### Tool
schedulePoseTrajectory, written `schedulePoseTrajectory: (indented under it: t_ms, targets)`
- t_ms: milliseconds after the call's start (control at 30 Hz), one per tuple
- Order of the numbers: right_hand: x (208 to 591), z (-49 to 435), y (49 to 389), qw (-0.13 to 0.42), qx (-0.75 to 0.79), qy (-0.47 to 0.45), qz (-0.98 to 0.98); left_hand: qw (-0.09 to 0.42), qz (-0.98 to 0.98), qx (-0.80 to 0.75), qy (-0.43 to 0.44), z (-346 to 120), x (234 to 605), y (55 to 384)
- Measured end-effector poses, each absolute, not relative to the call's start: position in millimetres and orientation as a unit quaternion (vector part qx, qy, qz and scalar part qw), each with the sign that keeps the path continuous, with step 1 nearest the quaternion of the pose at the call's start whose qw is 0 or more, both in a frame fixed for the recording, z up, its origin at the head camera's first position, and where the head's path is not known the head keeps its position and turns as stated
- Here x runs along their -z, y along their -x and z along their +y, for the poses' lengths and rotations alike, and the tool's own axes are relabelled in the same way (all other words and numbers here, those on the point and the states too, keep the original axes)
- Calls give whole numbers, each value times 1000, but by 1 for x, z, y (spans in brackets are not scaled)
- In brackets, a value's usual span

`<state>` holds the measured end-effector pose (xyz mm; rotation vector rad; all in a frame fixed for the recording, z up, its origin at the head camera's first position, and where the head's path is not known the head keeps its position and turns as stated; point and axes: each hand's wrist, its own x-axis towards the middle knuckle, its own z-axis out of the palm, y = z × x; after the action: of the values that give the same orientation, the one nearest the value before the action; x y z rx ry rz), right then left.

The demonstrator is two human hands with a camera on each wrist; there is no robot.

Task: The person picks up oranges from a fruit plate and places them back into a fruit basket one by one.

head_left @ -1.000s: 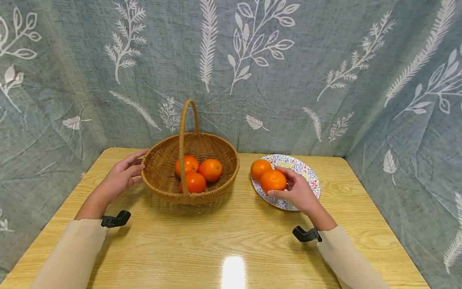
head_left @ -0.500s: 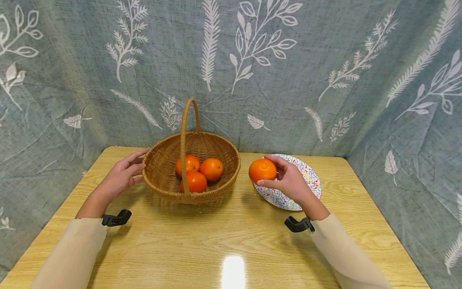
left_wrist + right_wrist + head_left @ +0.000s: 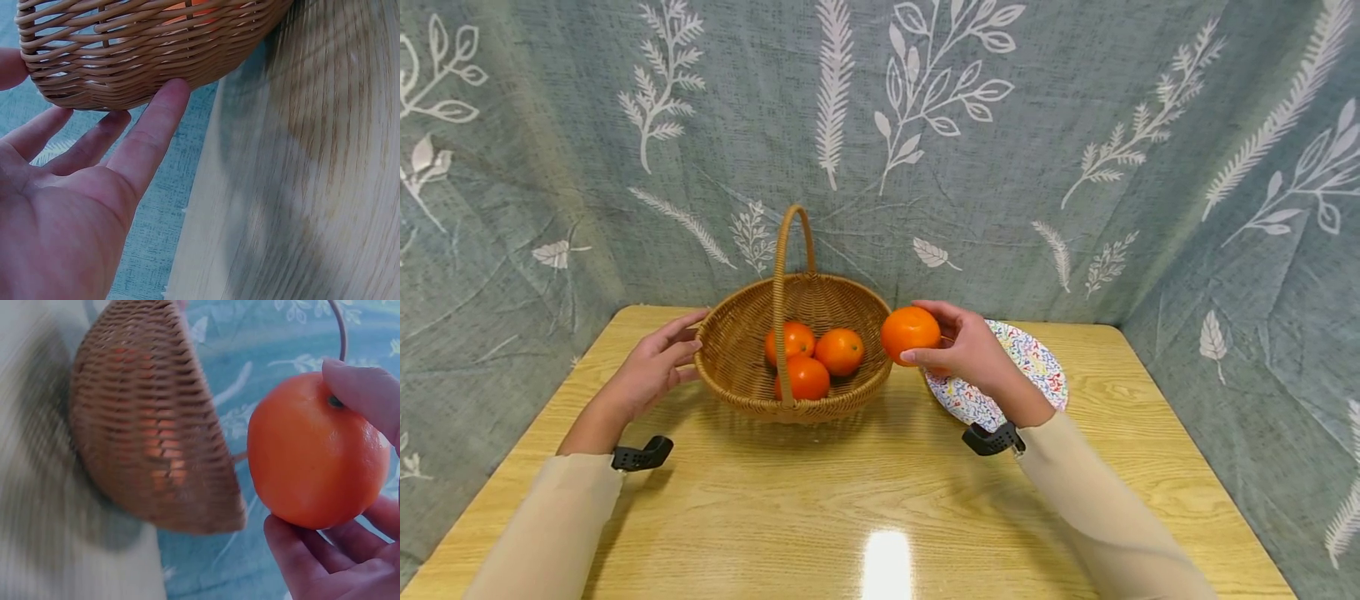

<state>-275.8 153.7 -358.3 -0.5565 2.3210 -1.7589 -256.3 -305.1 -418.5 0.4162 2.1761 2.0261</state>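
Observation:
My right hand (image 3: 966, 348) holds an orange (image 3: 910, 333) between thumb and fingers, raised beside the right rim of a wicker basket (image 3: 730, 392). In the right wrist view the green stem spot of that orange (image 3: 319, 453) shows near the thumb. Inside the basket lie three more oranges (image 3: 839, 352), close together below the tall arched handle (image 3: 780, 275). My left hand (image 3: 651, 367) touches the basket's left side with extended fingers (image 3: 153, 131). Mostly hidden by the right hand, another orange (image 3: 942, 370) sits at the left of a colourful patterned plate (image 3: 1033, 367).
Everything stands on a light wooden table (image 3: 820, 508) with a bright reflection near its front. A blue-grey curtain (image 3: 970, 217) with white leaf prints encloses the back and sides. Both wrists carry black camera bands (image 3: 642, 454).
The right hand has lifted the orange from the plate and carried it left and up to the basket's right rim. The left hand has stayed against the basket.

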Motion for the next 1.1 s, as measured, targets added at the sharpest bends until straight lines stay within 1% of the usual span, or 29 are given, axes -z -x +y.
schedulePoseTrajectory:
  t_ms: [167,567,900,1100]
  targets:
    - [348,134,283,81,586,202,780,68,722,-675,-136,-305,419,257]
    - [337,82,308,95,607,218,758,66,715,-682,-141,-304,421,258]
    - [333,41,322,123,596,236,757,65,708,-687,-147,-304,422,257]
    - [333,19,325,136,573,241,771,64,708,-687,-149,-303,424,257]
